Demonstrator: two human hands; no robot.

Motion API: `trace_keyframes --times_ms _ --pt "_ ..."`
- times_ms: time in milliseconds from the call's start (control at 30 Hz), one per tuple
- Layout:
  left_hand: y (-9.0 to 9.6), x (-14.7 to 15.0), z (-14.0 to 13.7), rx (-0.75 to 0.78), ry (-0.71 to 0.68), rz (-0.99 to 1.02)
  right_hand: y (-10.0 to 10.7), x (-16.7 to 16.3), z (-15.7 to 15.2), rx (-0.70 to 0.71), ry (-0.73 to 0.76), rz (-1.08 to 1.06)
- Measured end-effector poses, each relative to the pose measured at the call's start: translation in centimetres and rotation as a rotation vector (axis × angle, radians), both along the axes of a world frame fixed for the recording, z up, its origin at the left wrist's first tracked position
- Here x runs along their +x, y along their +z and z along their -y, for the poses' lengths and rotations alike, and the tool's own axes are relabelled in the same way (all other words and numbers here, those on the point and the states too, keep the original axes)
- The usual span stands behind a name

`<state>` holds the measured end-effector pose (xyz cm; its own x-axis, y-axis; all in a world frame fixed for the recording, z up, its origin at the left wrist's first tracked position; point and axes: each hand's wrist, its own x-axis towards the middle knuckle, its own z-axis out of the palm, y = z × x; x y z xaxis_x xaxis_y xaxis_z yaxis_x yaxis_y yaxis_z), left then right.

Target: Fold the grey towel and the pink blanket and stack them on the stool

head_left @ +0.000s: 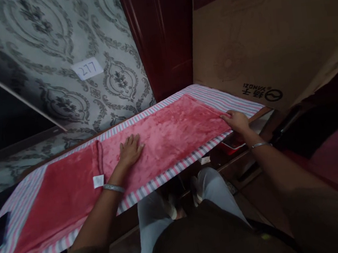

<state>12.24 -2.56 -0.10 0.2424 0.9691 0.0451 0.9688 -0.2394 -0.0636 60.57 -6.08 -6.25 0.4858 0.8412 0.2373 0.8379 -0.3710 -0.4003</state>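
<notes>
A long pink-red plush blanket (170, 136) lies spread on a striped cloth (226, 95). Its left part is folded over into a darker red layer (65, 185), with a white tag (98, 181) at the fold's edge. My left hand (130, 150) rests flat on the lighter middle of the blanket, fingers spread. At the right end, my right hand (236, 121) pinches the blanket's near corner between thumb and fingers. Each wrist wears a silver bracelet.
A large cardboard box (238, 34) stands behind the table's right end. Patterned wallpaper with a paper marked 277 (87, 68) is at the back, beside a dark red panel (161, 30). A dark screen (4, 107) stands at the left.
</notes>
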Motion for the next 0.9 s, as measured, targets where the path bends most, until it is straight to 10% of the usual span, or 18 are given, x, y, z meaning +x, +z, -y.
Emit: trace_keyframes --times_ms 300,900 --pt "-2.3 -1.9 2.6 0.154 0.051 -0.020 0.1 -0.3 0.2 -0.025 0.026 0.015" --pt "-1.0 -4.2 1.4 0.102 0.129 0.140 -2.3 2.1 -1.2 -0.007 0.159 -0.051"
